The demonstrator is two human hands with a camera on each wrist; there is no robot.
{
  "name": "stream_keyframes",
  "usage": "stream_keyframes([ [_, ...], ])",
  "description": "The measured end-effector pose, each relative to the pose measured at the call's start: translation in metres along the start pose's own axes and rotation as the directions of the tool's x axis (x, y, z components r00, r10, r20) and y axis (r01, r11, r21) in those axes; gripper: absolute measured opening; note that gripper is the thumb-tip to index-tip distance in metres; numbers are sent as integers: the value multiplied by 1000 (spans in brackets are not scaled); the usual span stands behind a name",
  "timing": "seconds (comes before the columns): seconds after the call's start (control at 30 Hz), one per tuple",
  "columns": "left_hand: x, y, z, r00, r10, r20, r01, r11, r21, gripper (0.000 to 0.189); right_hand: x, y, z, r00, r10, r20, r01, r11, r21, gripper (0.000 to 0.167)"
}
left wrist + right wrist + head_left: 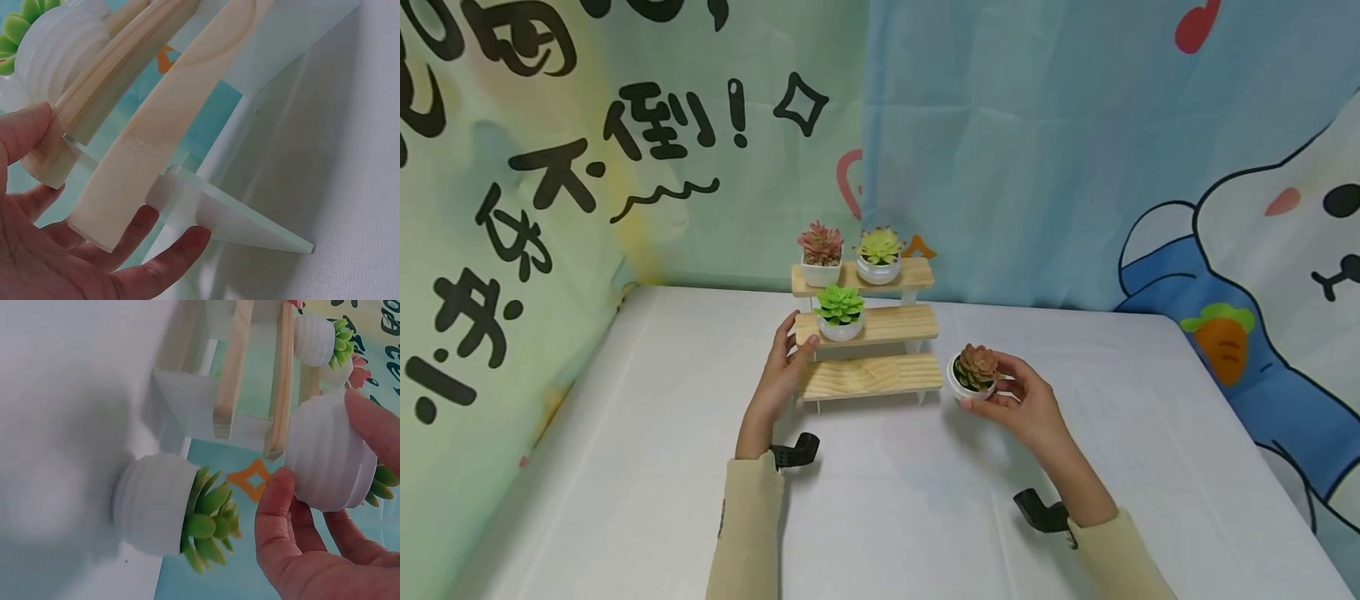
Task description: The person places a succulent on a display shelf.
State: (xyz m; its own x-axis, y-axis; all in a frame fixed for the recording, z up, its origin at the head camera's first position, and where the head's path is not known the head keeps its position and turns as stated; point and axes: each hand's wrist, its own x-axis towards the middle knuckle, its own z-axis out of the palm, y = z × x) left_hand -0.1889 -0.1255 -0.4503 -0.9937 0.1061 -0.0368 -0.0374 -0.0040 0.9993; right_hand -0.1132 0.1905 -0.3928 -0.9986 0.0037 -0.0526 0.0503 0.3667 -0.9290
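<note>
My left hand [781,375] grips the left end of a three-tier wooden display stand [872,377]; in the left wrist view its thumb lies on one board and the fingers reach the white side support [231,212]. Close to that thumb, on the middle tier, a bright green succulent [840,307] sits in a white pot. My right hand [1026,408] holds a round white pot [328,453] with a reddish-brown succulent [978,367], just right of the bottom tier. Below it in the right wrist view, a second ribbed white pot [153,503] with green leaves stands on the table.
The top tier bears a pink-red succulent [822,250] in a squarish white pot and a yellow-green succulent [880,250] in a round one. A white cloth covers the table [647,467]. Printed curtains [1037,150] hang behind the table and to its left.
</note>
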Motion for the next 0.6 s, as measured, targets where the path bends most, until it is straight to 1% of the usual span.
stream_keyframes([
  [0.23,0,-3,0,1000,-11,8,11,1000,-2,64,9,-6,8,1000,1,21,-2,1000,24,75],
  [0.33,-6,10,1,1000,-22,10,22,1000,11,64,15,-11,13,999,-20,35,19,999,30,74],
  [0.47,-6,13,0,999,-35,15,35,999,11,65,22,-20,22,998,-54,46,52,998,36,73],
  [0.57,2,1,-2,1000,-25,7,24,1000,3,65,28,-25,29,996,-72,45,71,997,40,72],
  [0.6,2,-1,-2,1000,-19,6,19,1000,3,65,29,-26,30,996,-76,46,74,996,46,71],
])
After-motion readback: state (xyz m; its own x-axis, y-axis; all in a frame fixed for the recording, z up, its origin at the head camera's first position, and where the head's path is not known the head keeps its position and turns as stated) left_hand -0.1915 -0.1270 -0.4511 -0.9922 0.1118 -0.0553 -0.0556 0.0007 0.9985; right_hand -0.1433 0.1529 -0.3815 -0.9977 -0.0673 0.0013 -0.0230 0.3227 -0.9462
